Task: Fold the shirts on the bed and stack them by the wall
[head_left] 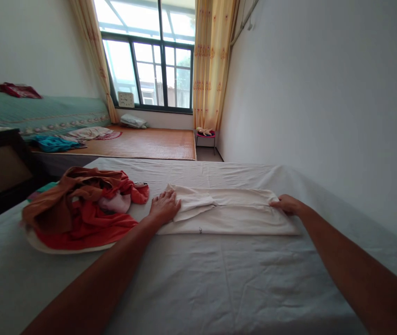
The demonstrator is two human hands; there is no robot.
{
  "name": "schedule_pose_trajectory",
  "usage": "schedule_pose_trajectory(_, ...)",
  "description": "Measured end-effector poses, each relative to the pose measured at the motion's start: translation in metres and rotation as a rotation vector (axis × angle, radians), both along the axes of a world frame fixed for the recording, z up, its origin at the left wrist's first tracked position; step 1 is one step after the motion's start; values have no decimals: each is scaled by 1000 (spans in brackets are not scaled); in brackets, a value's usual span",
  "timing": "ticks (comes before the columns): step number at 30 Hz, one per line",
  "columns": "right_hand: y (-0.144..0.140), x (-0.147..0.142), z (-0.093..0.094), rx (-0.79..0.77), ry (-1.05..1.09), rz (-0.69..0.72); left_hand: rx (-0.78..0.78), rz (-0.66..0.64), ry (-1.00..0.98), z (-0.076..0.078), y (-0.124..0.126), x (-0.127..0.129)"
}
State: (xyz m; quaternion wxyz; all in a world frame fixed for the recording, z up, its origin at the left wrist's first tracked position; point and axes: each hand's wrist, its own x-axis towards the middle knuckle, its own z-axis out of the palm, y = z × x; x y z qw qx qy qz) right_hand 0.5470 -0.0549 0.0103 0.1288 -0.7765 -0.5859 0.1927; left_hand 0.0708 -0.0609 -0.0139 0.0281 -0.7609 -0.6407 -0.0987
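Observation:
A white shirt (240, 217) lies folded into a long strip across the sheet-covered surface, with a small dark mark near its front edge. My left hand (164, 206) rests flat on the shirt's left end, fingers spread. At the opposite end, my right hand (287, 204) pinches the edge of the fabric between thumb and fingers. Left of the shirt sits a heap of crumpled clothes (90, 228) in red, rust brown and pale pink, close to my left forearm.
A pale sheet (219, 284) covers the surface. Beyond it stands a bed with a brown mat (156, 142), holding a blue cloth (57, 143). A dark cabinet (3, 167) is at left, a white wall (324, 93) at right. A small stool (206, 135) stands near the curtain (210, 65).

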Motion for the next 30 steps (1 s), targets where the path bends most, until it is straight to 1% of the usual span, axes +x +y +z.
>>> schedule_pose_trajectory(1,-1,-4,4,8,50,5,2,-4,-3,0,0,0)
schedule_pose_trajectory(2,-1,-9,10,12,55,17,5,-6,-7,0,-1,-1)
schedule_pose_trajectory(5,3,-30,30,17,-98,91,12,-10,-17,-1,-1,-2)
schedule_pose_trajectory(8,13,-63,50,86,-281,259,15,-17,-22,-2,-1,-3)
schedule_pose_trajectory(11,21,-105,56,129,-333,399,9,-22,-32,-3,0,-4)
schedule_pose_trajectory(13,24,-132,53,120,-316,441,4,-25,-44,-4,0,-6)
schedule_pose_trajectory(15,25,-154,45,105,-305,465,1,-34,-50,-5,0,-7)
schedule_pose_trajectory(17,24,-170,35,97,-292,468,0,-38,-44,-5,0,-8)
schedule_pose_trajectory(19,24,-180,25,102,-271,456,4,-35,-30,-5,0,-8)
schedule_pose_trajectory(22,23,-186,13,103,-214,418,10,-31,-12,-5,0,-8)
schedule_pose_trajectory(25,25,-181,10,-2,-53,389,11,-36,-9,-5,1,-8)
schedule_pose_trajectory(26,27,-177,10,-12,-11,385,12,-36,-10,-6,1,-9)
schedule_pose_trajectory(28,32,-170,12,49,10,379,9,-33,-13,-6,1,-8)
schedule_pose_trajectory(30,35,-164,10,181,-38,364,7,-32,-17,-6,1,-8)
